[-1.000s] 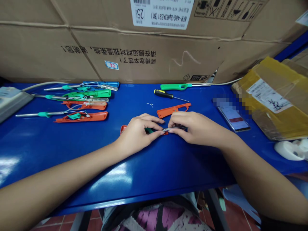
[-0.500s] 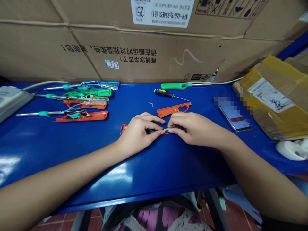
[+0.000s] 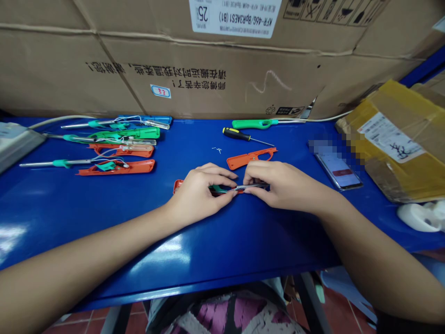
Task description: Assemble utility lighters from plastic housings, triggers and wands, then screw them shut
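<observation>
At the middle of the table, my left hand (image 3: 198, 188) is closed around an orange lighter shell half (image 3: 177, 185), whose end shows to the left of the wrist. A green piece (image 3: 218, 189) shows between its thumb and fingers. My right hand (image 3: 280, 183) pinches a thin metal tube (image 3: 256, 185) between thumb and fingers, where it meets the shell. Both sets of fingertips nearly touch there, and much of the shell is hidden. Just beyond the hands lies another orange shell half (image 3: 243, 159). Behind it rest a black-and-yellow screwdriver (image 3: 239, 134) and a green lighter (image 3: 255, 124).
Several opened lighters with wires and tubes lie at the left, among them a blue one (image 3: 146, 119) and an orange one (image 3: 135, 167). Small white bits (image 3: 217, 150) lie mid-table. A phone (image 3: 339, 169) and a taped carton (image 3: 399, 144) are at the right. A large cardboard box (image 3: 191, 60) stands behind.
My right fingers have lifted and opened slightly, so more of the metal tube shows between them. My left hand has hardly moved.
</observation>
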`<state>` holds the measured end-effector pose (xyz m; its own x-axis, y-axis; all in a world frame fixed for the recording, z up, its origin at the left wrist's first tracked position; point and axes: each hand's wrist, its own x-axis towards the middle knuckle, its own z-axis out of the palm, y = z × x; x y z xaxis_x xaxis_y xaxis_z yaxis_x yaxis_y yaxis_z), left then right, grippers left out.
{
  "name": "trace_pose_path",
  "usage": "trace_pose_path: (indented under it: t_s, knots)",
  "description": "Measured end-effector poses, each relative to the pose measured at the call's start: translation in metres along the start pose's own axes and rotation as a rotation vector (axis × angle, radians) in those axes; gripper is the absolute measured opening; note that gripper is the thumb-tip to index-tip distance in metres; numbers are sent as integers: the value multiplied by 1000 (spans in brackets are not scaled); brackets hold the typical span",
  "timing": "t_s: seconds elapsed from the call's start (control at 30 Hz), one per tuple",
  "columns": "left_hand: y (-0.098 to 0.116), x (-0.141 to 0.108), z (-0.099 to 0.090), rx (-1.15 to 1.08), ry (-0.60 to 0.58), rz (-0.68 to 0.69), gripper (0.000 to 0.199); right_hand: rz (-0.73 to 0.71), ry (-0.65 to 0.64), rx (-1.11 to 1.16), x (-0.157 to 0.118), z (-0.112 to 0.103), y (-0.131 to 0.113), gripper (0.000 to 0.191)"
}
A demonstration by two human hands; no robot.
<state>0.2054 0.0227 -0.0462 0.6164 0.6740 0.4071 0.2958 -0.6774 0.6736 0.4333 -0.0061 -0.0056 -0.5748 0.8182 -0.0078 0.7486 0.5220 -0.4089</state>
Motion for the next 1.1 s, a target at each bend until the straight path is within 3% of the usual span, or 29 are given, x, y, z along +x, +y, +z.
trace_pose_path:
  t_s: [0.3, 0.6, 1.1]
  knots:
    - [-2, -1, 1, 29, -15, 62, 9, -18, -22, -43, 2, 3, 1, 12]
    - [-2, -2, 2, -9, -27, 108, 8, 90, 10, -6, 2, 5, -4, 1]
    - [-4, 0, 3, 29, -55, 152, 8, 113, 7, 84, 4, 6, 1, 4]
